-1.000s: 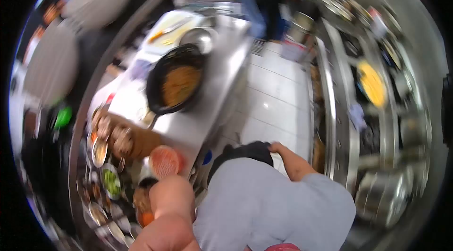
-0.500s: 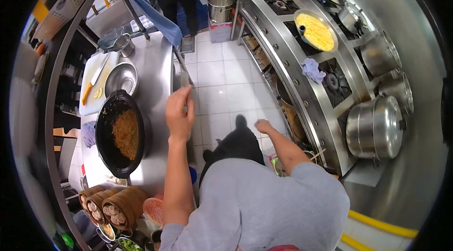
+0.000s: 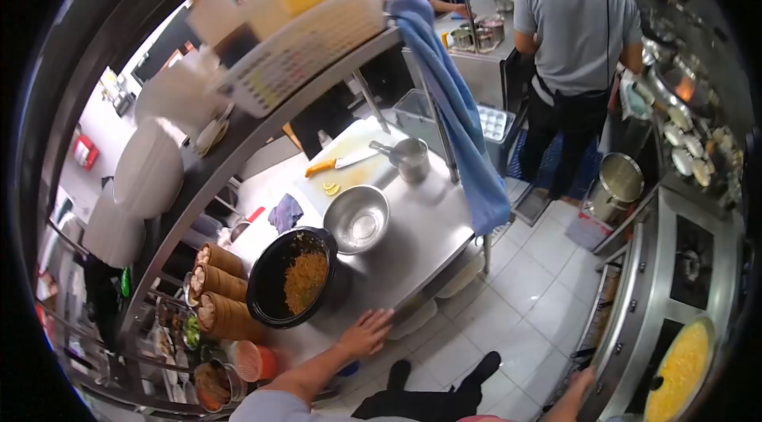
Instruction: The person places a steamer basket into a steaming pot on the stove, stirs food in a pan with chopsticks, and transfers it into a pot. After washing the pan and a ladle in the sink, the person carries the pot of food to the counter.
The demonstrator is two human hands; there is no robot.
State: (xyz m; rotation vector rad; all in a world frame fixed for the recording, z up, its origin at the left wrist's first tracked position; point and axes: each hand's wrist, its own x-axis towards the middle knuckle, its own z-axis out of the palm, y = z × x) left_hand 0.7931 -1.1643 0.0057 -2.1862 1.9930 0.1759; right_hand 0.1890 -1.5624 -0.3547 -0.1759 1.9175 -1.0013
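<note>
My left hand is open, fingers spread, over the front edge of the steel table, holding nothing. Just beyond it sits a black oval pot with orange-brown food inside. A steel bowl is beside the pot, and a cutting board behind bears an orange-handled knife and yellow slices. My right hand is low at the right, near the stove front; its fingers are too blurred to read.
Bamboo steamers and a red-rimmed container stand left. A blue cloth hangs from the shelf. A co-worker stands ahead, back turned. The stove with a pan of yellow food is at right.
The view has swung left and up, showing more of the shelf and co-worker. My left hand has lowered from its raised position, and its fingers have spread.
</note>
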